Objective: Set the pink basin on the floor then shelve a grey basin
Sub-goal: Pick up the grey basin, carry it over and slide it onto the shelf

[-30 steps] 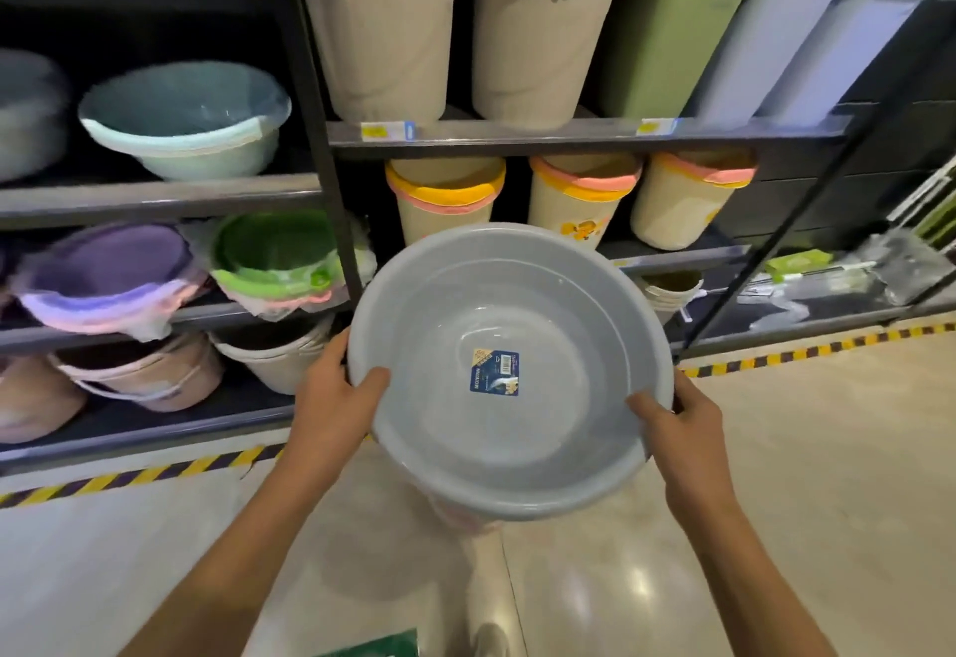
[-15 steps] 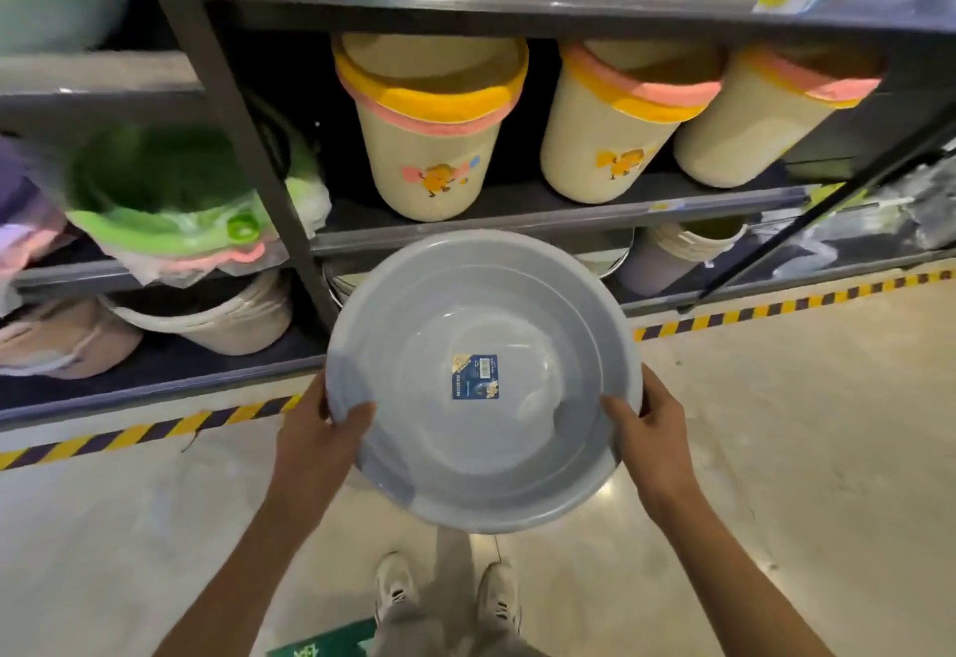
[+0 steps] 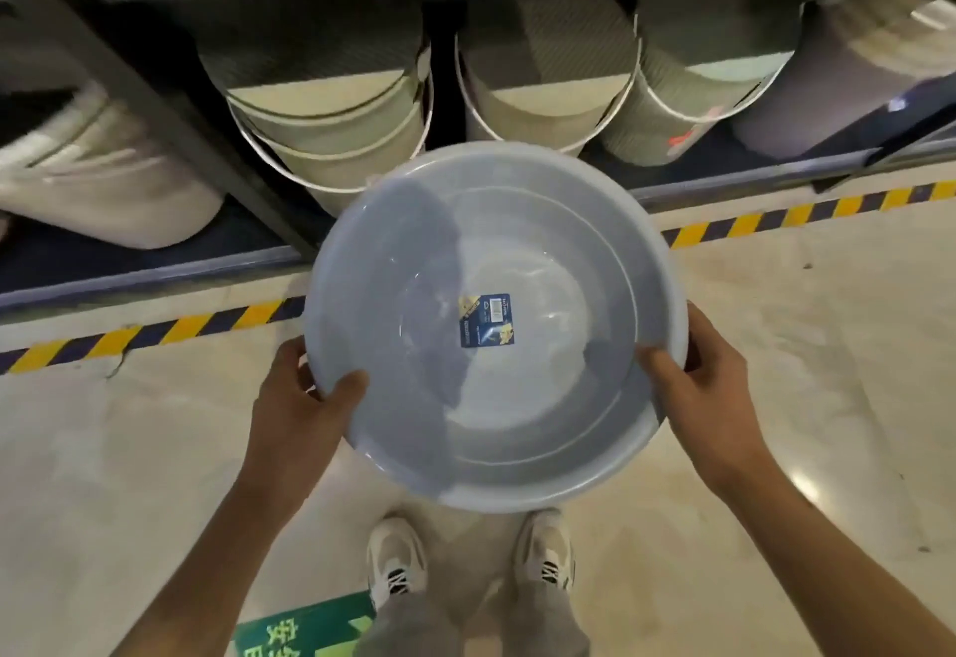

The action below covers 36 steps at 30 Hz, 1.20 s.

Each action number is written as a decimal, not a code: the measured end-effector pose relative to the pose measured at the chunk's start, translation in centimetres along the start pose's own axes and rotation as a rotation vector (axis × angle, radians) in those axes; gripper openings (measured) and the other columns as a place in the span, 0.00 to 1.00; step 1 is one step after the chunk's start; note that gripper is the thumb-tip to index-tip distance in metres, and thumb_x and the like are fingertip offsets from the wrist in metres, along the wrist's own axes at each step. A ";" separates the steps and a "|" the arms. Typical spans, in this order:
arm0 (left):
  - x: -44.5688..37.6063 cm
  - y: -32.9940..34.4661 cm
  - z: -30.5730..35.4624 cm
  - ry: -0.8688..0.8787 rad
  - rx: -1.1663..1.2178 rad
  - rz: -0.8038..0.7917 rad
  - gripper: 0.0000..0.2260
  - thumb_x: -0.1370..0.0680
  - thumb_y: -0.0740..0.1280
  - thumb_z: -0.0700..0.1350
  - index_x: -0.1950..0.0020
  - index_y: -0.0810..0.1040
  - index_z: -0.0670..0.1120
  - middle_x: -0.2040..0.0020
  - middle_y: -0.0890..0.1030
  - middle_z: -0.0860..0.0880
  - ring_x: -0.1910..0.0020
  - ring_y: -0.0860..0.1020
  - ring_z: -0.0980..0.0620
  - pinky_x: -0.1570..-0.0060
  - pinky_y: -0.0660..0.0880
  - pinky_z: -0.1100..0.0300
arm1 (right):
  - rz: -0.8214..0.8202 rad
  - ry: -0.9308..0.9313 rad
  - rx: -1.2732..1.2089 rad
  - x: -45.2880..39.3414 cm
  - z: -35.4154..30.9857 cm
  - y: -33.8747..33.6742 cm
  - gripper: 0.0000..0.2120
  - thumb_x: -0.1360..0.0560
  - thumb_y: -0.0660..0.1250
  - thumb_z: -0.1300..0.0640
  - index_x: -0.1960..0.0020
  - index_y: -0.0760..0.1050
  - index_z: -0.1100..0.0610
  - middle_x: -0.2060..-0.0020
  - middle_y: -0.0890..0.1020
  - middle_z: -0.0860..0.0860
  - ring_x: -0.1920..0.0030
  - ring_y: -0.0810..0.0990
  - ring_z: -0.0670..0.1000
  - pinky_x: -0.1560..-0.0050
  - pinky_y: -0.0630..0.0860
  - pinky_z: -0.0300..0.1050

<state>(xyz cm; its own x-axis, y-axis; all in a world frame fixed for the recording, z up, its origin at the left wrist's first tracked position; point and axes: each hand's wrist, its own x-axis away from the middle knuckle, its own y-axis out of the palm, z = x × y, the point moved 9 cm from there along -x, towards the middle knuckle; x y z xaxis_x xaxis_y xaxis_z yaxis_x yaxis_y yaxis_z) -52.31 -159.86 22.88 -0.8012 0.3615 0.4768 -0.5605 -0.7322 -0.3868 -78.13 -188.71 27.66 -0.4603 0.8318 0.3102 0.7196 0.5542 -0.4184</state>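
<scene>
- Centre of the frame: the grey basin (image 3: 496, 325), held out in the air over the floor (image 3: 776, 346), its mouth facing the camera.
- The left hand (image 3: 305, 398) grips the basin's lower-left rim, thumb lying over the edge inside the bowl, fingers curled behind.
- The right hand (image 3: 698, 377) clamps the lower-right rim the same way, thumb inside, fingers wrapped round the outside.
- Down in the bottom of the basin sits a blue label (image 3: 487, 320), a touch of yellow on it, the print too small to read.
- A dark shadow falls across the left half of the bowl's inside; the right half shows pale and glossy.
- The far edge of the basin overlaps the front lip of the bottom shelf (image 3: 155, 273), at the upper middle of the frame.
- On that shelf, along the top of the frame, a row of stacked cream buckets (image 3: 331, 139) with thin wire handles, tilted forward and blurred.
- At the upper left, a pale tub (image 3: 103, 191) lies on the shelf, too smeared to name further.
- A dark upright post (image 3: 170, 108) of the rack slants from the upper left down to the basin's rim.
- Yellow and black hazard tape (image 3: 776, 217) runs across the floor just in front of the shelf, left and right of the basin.
- Bottom centre: two white trainers (image 3: 396, 558) on the glossy beige floor, directly beneath the basin.
- A green floor sticker (image 3: 300, 630) with pale characters peeks in at the bottom edge, just left of the feet.
</scene>
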 end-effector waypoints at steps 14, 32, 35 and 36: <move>-10.2 8.8 -17.3 0.081 -0.286 0.064 0.22 0.28 0.69 0.54 0.36 0.73 0.50 0.54 0.76 0.64 0.60 0.75 0.70 0.68 0.70 0.76 | -0.062 -0.019 0.007 -8.6 20.9 10.0 0.22 0.24 0.68 0.56 0.32 0.77 0.42 0.46 0.87 0.45 0.48 0.86 0.52 0.51 0.86 0.58; -8.6 11.1 -20.4 0.088 -0.201 0.108 0.20 0.25 0.66 0.48 0.36 0.71 0.42 0.54 0.78 0.62 0.59 0.77 0.76 0.66 0.69 0.78 | -0.073 -0.051 -0.029 -8.7 25.2 10.1 0.25 0.22 0.68 0.65 0.32 0.76 0.41 0.43 0.85 0.48 0.45 0.84 0.58 0.47 0.83 0.62; -8.1 11.5 -21.2 0.062 -0.205 0.093 0.21 0.25 0.66 0.49 0.35 0.71 0.45 0.52 0.78 0.63 0.58 0.77 0.76 0.66 0.69 0.80 | -0.087 -0.034 -0.004 -8.6 25.9 9.6 0.24 0.23 0.69 0.66 0.30 0.76 0.48 0.45 0.85 0.50 0.47 0.83 0.59 0.49 0.83 0.62; -7.9 11.6 -21.5 0.048 -0.213 0.096 0.21 0.26 0.66 0.50 0.34 0.70 0.46 0.52 0.77 0.63 0.58 0.77 0.77 0.66 0.69 0.80 | -0.088 -0.030 0.000 -8.5 26.0 9.5 0.25 0.23 0.69 0.66 0.29 0.76 0.49 0.45 0.85 0.50 0.47 0.83 0.59 0.50 0.83 0.59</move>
<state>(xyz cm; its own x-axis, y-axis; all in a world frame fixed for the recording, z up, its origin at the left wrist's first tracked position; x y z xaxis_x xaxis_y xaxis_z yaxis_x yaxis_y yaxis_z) -56.94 -158.80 -2.35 -0.8590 0.3267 0.3941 -0.5089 -0.6283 -0.5884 -80.87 -189.74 -1.20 -0.5370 0.7806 0.3199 0.6759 0.6250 -0.3904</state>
